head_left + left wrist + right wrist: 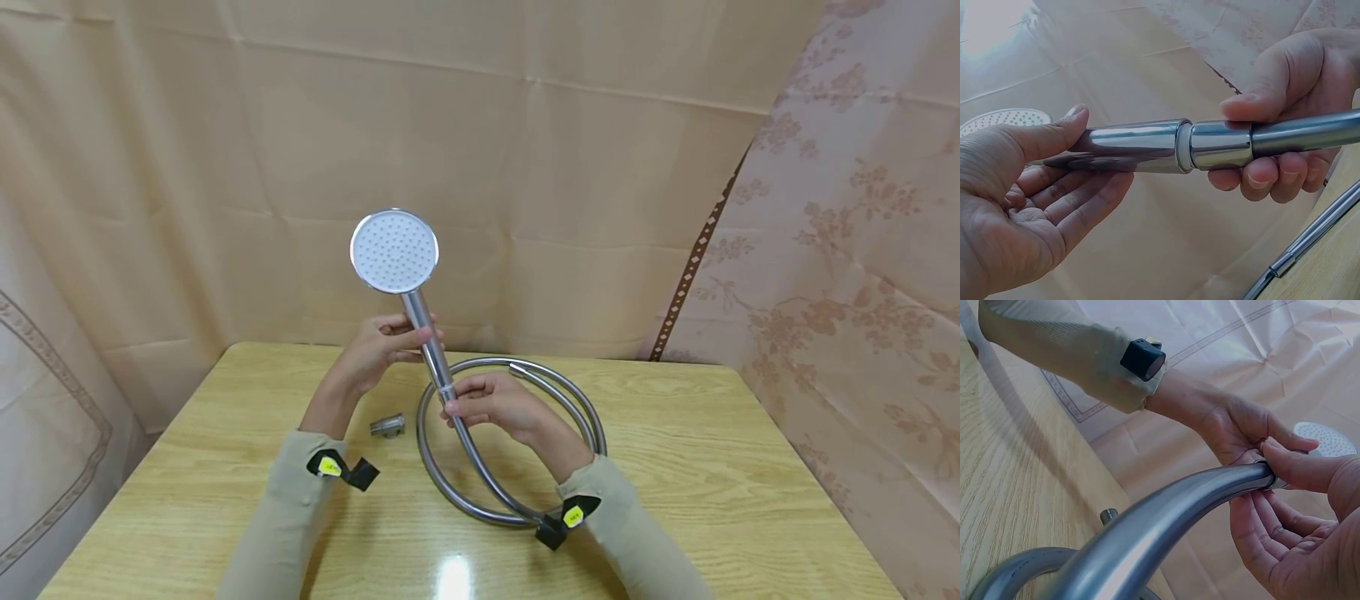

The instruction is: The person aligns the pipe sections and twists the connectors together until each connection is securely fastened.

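Appearing to be partway through joining the shower head (394,252) to the hose (1160,515); already having the metal collar (1221,147) at the hose's end lined up with the handle (1141,145); showing a pale ring (1184,149) between the two, so probably not yet tightening fully home, though hiding any threads and not telling how deeply engaged; leaving, by the look of it, some final turning to do; also leaving what looks like the hose's other end (519,371) lying along the far side of the coil, apparently unattached, and the small metal fitting (387,426) lying on the table (720,467) to the left of the coil, apart from both hands.

Holding the shower head up above the table, tilting to the left and showing its nozzle face to the head camera; pinching the handle with the left hand (372,354), resting the thumb on one side and laying fairly straight fingers along the other; gripping the collar with the right hand (498,406), pressing down with the thumb and curling the fingers underneath; angling both forearms inward from either side; letting the hose hang from the collar down into its coil.
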Motion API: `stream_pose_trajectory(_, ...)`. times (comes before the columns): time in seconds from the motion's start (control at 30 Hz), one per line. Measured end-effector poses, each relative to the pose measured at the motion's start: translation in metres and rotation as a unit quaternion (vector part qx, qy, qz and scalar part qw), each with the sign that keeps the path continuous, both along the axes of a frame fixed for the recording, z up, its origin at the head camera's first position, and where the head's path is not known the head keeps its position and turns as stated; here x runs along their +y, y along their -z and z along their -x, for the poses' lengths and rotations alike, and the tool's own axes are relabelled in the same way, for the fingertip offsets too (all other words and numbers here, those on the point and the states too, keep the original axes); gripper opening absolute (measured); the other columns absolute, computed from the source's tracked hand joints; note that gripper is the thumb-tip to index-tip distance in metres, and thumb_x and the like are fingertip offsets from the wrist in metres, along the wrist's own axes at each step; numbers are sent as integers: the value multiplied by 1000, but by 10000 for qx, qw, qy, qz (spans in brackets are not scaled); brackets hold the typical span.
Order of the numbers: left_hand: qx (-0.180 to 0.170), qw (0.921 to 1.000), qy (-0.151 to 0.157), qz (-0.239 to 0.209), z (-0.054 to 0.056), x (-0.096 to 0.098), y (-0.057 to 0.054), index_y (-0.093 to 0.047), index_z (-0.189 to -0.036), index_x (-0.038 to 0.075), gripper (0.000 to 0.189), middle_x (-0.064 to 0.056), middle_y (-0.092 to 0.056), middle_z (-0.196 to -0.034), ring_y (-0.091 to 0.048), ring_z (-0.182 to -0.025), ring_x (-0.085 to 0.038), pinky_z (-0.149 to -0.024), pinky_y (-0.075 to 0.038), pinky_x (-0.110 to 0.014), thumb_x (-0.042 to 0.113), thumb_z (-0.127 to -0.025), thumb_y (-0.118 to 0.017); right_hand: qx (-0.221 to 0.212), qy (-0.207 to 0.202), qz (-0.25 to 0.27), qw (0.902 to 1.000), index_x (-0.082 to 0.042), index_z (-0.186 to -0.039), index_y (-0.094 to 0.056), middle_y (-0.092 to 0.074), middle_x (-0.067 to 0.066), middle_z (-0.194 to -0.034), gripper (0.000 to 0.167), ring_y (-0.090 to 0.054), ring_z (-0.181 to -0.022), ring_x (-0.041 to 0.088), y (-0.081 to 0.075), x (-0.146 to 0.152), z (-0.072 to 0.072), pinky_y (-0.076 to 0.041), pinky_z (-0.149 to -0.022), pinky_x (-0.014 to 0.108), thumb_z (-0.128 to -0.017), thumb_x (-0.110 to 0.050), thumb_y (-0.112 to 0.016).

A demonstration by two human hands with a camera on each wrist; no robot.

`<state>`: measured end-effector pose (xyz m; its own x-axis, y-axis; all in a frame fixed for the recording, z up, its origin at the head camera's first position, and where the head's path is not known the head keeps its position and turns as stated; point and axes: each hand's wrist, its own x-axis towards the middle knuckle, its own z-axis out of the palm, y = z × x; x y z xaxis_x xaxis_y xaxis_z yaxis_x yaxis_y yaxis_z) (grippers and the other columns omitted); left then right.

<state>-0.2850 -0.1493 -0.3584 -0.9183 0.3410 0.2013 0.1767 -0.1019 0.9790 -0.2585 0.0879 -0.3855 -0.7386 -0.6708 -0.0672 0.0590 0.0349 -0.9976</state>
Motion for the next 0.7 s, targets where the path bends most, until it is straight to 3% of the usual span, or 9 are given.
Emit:
stream_pose_trajectory(0.2, -29, 10000, 12, -39, 0, 1, 0, -59, -130, -7, 34, 5, -79, -102, -74, -100, -14, -90, -60, -39, 8, -99, -63, -42, -254, 94, 9996, 22, -127, -52, -77, 13, -104, 34, -74, -89, 14, 2, 3, 2, -60, -89, 36, -101, 1, -55)
stream_pose_trajectory(0.37, -48, 10000, -31, -75, 0, 1, 2, -61, -128, -4, 30, 6, -79, -100, -74, -98, -14, -88, -60, -38, 7, -99, -62, 40, -533, 78, 9985, 16, -127, -56, -77, 3, -101, 31, -74, -92, 14, 2, 4, 2, -57, -97, 46, -103, -4, -53)
stream_pose_trajectory(0.53, -23, 9999, -52, -133, 1, 2, 3, -61, -126, -4, 28, 8, -79, -98, -74, -97, -14, -87, -61, -37, 5, -99, -61, 148, -579, 72, 9982, 15, -125, -60, -77, -2, -95, 30, -73, -88, 13, 1, 3, 0, -58, -84, 31, -100, -2, -59)
stream_pose_trajectory(0.7, -13, 9999, -24, -150, 1, 4, 3, -61, -126, -5, 30, 1, -79, -101, -75, -97, -15, -88, -61, -39, 5, -98, -62, 121, -622, 199, 9978, 22, -129, -52, -77, -3, -93, 38, -72, -86, 11, 2, 3, -1, -59, -82, 27, -99, 1, -59)
